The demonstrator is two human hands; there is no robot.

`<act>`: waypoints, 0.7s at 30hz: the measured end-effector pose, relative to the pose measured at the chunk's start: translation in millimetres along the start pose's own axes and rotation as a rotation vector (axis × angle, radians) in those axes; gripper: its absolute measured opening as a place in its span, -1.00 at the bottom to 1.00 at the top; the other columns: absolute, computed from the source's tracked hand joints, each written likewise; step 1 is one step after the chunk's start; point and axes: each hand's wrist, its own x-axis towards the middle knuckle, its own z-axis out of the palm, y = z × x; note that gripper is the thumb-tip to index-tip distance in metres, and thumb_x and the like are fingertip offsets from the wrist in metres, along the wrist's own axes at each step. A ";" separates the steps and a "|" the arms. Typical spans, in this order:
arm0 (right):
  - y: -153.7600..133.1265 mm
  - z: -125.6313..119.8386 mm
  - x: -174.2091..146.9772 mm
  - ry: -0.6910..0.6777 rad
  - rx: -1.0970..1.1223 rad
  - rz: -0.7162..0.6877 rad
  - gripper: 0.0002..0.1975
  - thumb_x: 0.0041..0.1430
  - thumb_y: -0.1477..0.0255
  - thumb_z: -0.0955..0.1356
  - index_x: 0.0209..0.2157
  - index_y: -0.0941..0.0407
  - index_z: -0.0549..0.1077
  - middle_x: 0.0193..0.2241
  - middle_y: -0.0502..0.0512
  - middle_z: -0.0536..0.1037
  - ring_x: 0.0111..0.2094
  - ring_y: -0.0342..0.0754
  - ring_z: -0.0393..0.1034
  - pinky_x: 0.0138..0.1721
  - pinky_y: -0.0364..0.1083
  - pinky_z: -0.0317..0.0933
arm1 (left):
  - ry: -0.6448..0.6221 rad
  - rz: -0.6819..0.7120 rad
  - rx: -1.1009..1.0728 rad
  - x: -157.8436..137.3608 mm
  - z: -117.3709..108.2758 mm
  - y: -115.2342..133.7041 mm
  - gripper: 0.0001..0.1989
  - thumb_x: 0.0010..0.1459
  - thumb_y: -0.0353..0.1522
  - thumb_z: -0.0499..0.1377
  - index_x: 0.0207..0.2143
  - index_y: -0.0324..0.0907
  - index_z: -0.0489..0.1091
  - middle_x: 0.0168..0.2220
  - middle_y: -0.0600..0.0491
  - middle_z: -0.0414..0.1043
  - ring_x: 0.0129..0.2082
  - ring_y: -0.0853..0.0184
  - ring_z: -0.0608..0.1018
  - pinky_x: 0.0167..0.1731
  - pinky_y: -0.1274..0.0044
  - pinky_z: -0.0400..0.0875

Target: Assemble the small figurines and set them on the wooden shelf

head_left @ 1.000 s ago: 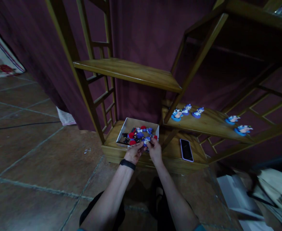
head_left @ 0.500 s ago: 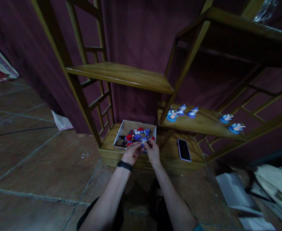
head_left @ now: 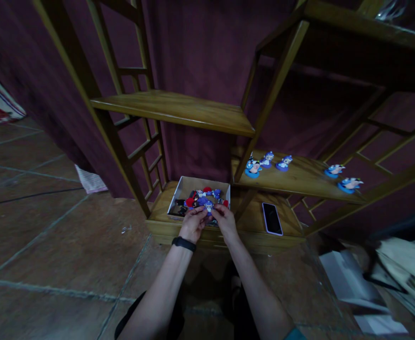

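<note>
Both hands hold one small purple-and-white figurine (head_left: pixel 209 206) over the front edge of an open cardboard box (head_left: pixel 183 185). My left hand (head_left: pixel 192 225) wears a dark wristband and pinches the figurine's left side. Fingers of my right hand (head_left: pixel 225 221) close on its right side. Inside the box, behind the hands, lie several more figurines in red, black and purple, among them a red one (head_left: pixel 189 202); the hands hide part of them.
The box stands on the low board of a wooden shelf unit (head_left: pixel 172 111). On the right shelf are several figurines, such as a purple one (head_left: pixel 284 163) and a blue-based one (head_left: pixel 350 184). A phone (head_left: pixel 272 218) lies below. White boxes (head_left: pixel 351 281) sit on the floor at right.
The held figurine has shifted slightly left and now looks more upright and face-on. Both hands keep their grip on it, and the view has moved a little.
</note>
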 end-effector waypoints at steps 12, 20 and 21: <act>-3.4 3.7 -6.5 0.075 0.020 0.063 -0.79 -0.25 0.37 0.43 -0.45 0.12 0.52 -0.46 -0.02 0.54 -0.37 -0.07 0.38 -0.26 -0.10 0.24 | -0.005 0.041 0.005 0.7 -3.4 -7.9 -0.79 -0.07 -0.66 0.19 -0.34 -0.29 0.38 -0.48 0.04 0.47 -0.50 0.42 0.52 -0.36 0.51 0.50; -5.3 -0.6 -7.4 0.002 0.073 0.081 -0.78 -0.19 0.35 0.43 -0.40 0.10 0.51 -0.39 -0.02 0.53 -0.31 -0.08 0.36 -0.23 -0.11 0.21 | -0.038 0.028 -0.008 1.5 -1.9 -5.9 -0.77 -0.07 -0.69 0.16 -0.36 -0.26 0.37 -0.49 0.05 0.46 -0.50 0.40 0.53 -0.37 0.50 0.50; -5.1 -0.6 -7.2 0.000 0.084 0.087 -0.78 -0.20 0.35 0.43 -0.41 0.10 0.51 -0.40 -0.02 0.53 -0.32 -0.09 0.36 -0.23 -0.11 0.20 | -0.043 0.034 -0.001 1.2 -1.8 -5.7 -0.76 -0.07 -0.69 0.16 -0.36 -0.26 0.37 -0.50 0.06 0.46 -0.49 0.40 0.52 -0.37 0.50 0.50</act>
